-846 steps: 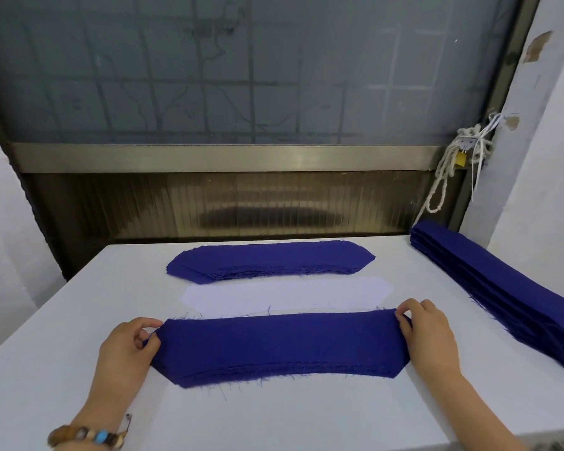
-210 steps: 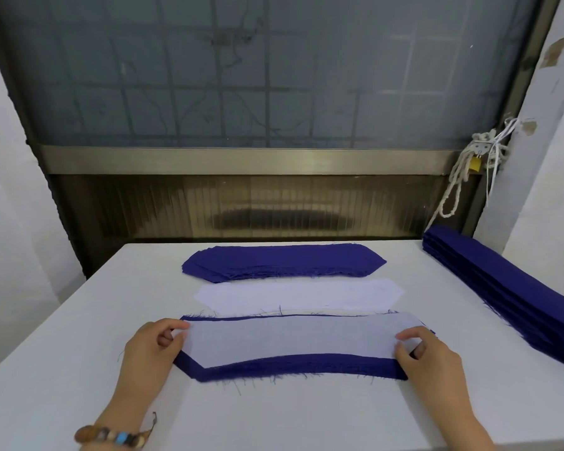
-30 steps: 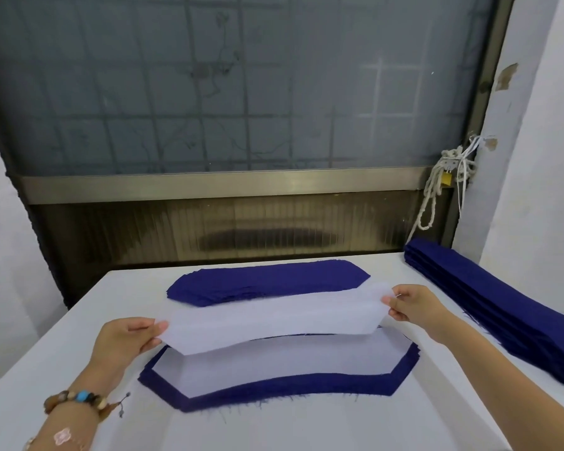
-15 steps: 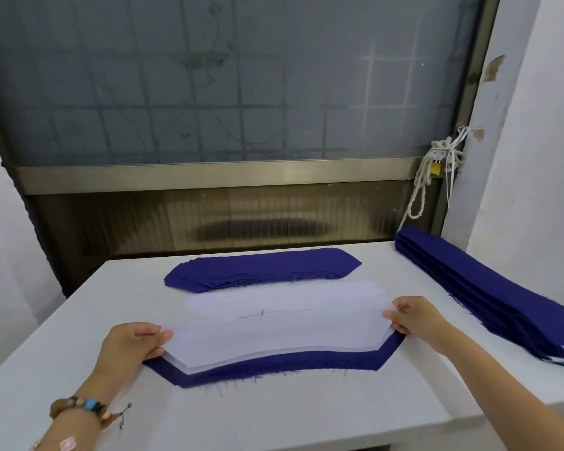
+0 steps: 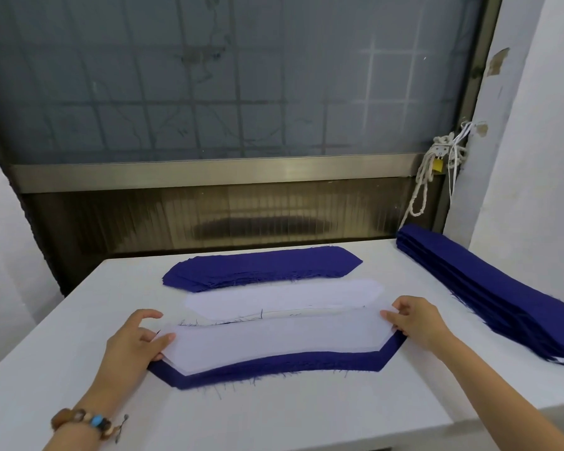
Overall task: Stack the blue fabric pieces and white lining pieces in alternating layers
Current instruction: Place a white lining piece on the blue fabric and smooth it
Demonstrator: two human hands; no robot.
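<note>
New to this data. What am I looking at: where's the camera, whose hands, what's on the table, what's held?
There is no machine here. A person works with bare hands, and the single picture comes from a wide-angle camera worn on the head, looking forward and down.

The left hand, with a bead bracelet on its wrist, and the right hand each pinch one end of a white lining piece. It lies on a blue fabric piece on the white table, and blue shows along the near edge.

Behind it lies a white lining pile, then a blue pile. A taller blue stack runs along the table's right side.
</note>
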